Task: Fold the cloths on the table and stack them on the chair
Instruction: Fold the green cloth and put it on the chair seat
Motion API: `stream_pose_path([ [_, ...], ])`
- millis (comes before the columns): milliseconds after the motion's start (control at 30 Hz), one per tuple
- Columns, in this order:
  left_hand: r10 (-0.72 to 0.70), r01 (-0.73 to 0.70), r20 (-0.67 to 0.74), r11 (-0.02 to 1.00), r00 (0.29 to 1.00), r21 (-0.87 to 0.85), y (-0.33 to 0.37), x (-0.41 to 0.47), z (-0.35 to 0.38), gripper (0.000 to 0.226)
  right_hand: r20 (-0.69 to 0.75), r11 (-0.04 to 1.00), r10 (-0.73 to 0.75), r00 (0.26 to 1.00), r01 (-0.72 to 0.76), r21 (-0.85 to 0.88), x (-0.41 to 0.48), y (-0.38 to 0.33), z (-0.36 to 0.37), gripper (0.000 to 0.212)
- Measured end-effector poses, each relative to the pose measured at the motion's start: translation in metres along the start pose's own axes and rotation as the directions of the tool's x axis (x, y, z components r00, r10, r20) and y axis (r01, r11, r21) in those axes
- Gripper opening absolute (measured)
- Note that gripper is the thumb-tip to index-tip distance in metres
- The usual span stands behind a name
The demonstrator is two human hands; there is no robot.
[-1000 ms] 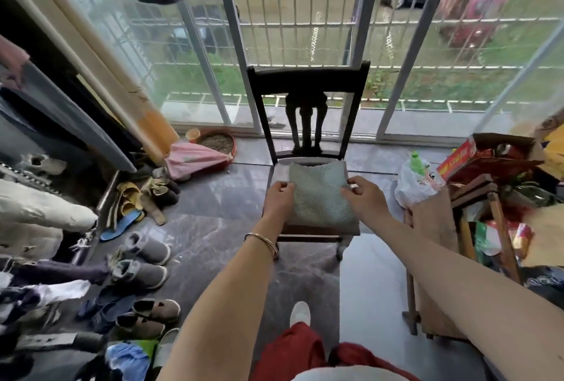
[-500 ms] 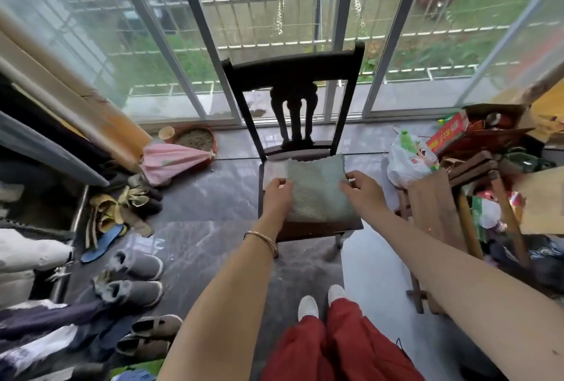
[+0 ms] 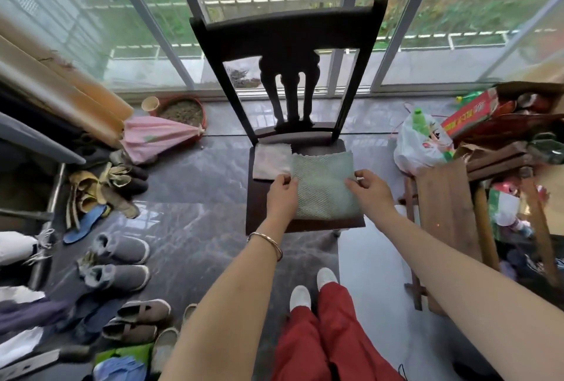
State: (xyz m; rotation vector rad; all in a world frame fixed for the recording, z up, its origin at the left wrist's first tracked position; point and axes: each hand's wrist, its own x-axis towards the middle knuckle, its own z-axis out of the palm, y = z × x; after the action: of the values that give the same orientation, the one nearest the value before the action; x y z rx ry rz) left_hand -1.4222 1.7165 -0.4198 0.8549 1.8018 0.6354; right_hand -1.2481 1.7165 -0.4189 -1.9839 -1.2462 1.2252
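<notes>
— Fingers [image 3: 286,179] on which cloth?
— Both hands' are curled on the green cloth [image 3: 323,191]: left hand [image 3: 282,196] pinches its left edge, right hand [image 3: 370,194] its right edge.
— Where does it lie?
— Flat on the chair [image 3: 259,215] seat, overlapping a pale pink cloth [image 3: 271,162] behind.

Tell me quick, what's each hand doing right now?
Left hand: closed, pinching the left edge of the green cloth on the chair.
Right hand: closed, pinching the same cloth's right edge.
</notes>
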Motion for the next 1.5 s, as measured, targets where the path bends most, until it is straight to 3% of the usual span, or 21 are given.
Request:
stream_pose_path([
  [500, -0.095, 0.095, 0.023, 0.994, 0.995, -0.044, -0.053, 0.101, 0.058, 0.025, 0.041, 0.994, 0.105, 0.994, -0.103, -0.035, 0.092, 0.066, 0.035, 0.02],
  [1167, -0.192, 0.182, 0.077, 0.975, 0.978, 0.126, -0.142, 0.186, 0.132, 0.024, 0.073, 0.961, 0.219, 0.973, -0.202, -0.191, 0.181, 0.175, 0.082, 0.014],
  [1333, -0.19, 0.166, 0.101, 0.965, 0.977, 0.205, -0.16, 0.195, 0.138, 0.012, 0.053, 0.95, 0.275, 0.96, -0.263, -0.166, 0.19, 0.198, 0.089, 0.017],
  [1500, -0.202, 0.181, 0.086, 0.961, 0.975, 0.211, -0.168, 0.197, 0.142, 0.019, 0.059, 0.946, 0.289, 0.956, -0.275, -0.171, 0.192, 0.21, 0.092, 0.018],
])
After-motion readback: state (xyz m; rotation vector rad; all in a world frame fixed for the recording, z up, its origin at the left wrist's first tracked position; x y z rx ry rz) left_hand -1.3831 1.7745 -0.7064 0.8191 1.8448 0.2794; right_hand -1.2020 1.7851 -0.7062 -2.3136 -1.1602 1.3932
